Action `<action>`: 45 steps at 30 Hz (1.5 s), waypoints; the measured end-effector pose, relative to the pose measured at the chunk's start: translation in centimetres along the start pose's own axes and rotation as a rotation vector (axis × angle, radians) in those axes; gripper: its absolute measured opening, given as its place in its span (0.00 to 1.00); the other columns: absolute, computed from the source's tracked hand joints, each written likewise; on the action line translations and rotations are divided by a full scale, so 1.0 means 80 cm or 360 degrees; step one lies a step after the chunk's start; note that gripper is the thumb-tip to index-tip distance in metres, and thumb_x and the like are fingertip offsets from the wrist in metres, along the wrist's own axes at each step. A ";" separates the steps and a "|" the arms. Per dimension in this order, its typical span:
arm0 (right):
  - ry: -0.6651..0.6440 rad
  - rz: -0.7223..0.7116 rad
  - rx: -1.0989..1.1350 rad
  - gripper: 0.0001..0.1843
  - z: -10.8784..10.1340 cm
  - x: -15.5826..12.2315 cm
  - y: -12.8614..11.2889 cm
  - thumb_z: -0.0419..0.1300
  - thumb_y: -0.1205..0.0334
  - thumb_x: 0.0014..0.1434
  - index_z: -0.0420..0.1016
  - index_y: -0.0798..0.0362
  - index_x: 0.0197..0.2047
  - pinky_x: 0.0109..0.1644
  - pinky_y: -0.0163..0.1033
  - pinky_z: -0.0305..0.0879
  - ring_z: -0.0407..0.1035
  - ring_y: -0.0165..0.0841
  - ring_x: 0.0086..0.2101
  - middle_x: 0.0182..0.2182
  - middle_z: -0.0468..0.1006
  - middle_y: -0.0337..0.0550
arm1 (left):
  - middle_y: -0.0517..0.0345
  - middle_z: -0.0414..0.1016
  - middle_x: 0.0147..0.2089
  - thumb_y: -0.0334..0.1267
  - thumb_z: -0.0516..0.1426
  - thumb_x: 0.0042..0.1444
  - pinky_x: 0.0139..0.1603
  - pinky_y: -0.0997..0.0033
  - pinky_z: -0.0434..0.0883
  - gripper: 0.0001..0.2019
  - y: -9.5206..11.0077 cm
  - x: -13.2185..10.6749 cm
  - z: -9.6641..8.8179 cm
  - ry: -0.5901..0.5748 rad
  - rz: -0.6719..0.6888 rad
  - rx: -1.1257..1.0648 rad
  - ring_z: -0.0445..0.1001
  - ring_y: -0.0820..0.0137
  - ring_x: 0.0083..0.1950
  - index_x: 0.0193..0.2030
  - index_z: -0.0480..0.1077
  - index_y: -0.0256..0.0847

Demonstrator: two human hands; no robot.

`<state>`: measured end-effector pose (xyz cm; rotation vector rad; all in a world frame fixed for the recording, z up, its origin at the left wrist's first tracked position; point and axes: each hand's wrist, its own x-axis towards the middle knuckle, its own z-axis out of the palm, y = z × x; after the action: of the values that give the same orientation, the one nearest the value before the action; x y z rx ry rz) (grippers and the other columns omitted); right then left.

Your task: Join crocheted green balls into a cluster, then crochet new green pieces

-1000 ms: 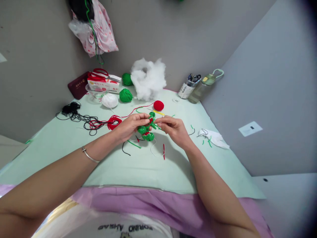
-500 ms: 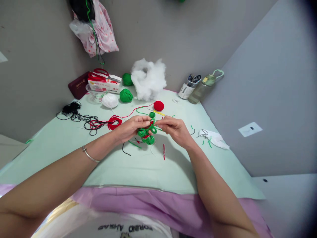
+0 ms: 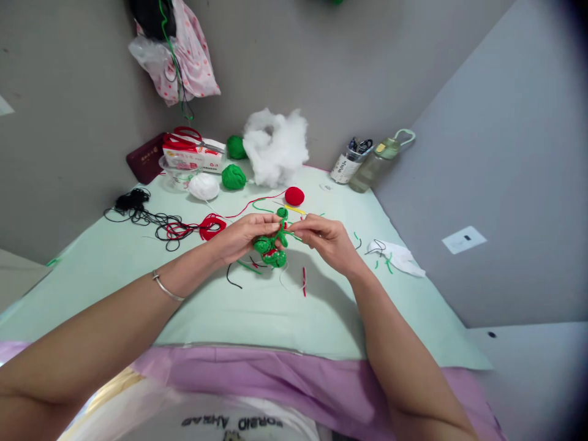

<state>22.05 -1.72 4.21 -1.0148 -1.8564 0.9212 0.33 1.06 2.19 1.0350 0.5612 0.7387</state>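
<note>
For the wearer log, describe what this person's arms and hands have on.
No sleeves are in view. The left hand and right hand wear no gloves; no rings show. A thin silver bangle circles the left wrist; the right wrist is bare.

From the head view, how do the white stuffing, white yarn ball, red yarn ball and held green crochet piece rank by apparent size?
1. white stuffing
2. white yarn ball and green crochet piece look alike; the piece is nearer and partly covered by the left hand, so unranked.
3. red yarn ball
</note>
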 end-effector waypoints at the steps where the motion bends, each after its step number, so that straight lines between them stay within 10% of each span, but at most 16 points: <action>1: 0.0008 0.0004 -0.0005 0.09 0.000 0.000 0.000 0.65 0.54 0.62 0.86 0.46 0.41 0.32 0.38 0.58 0.61 0.29 0.27 0.28 0.71 0.38 | 0.53 0.78 0.33 0.43 0.68 0.54 0.33 0.73 0.69 0.13 0.000 0.000 0.000 0.0013 0.0005 -0.0010 0.76 0.69 0.33 0.40 0.77 0.36; 33: 0.0088 0.0014 -0.0212 0.07 0.016 -0.002 -0.001 0.61 0.59 0.64 0.76 0.52 0.36 0.32 0.36 0.60 0.63 0.28 0.28 0.28 0.74 0.38 | 0.58 0.78 0.34 0.42 0.68 0.54 0.35 0.76 0.70 0.13 -0.011 0.005 -0.001 0.0043 0.0032 0.0040 0.78 0.72 0.35 0.41 0.74 0.37; 45: 0.0080 -0.0088 -0.0704 0.05 0.036 -0.009 -0.006 0.49 0.62 0.70 0.64 0.49 0.46 0.37 0.36 0.62 0.70 0.31 0.31 0.36 0.77 0.42 | 0.60 0.74 0.30 0.41 0.67 0.51 0.33 0.73 0.66 0.11 -0.016 0.005 0.009 0.0353 0.0109 0.0176 0.71 0.73 0.32 0.33 0.72 0.38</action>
<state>19.55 -3.14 3.24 -1.2254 -2.0824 0.4526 1.44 0.58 1.32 1.0856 0.7673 0.8974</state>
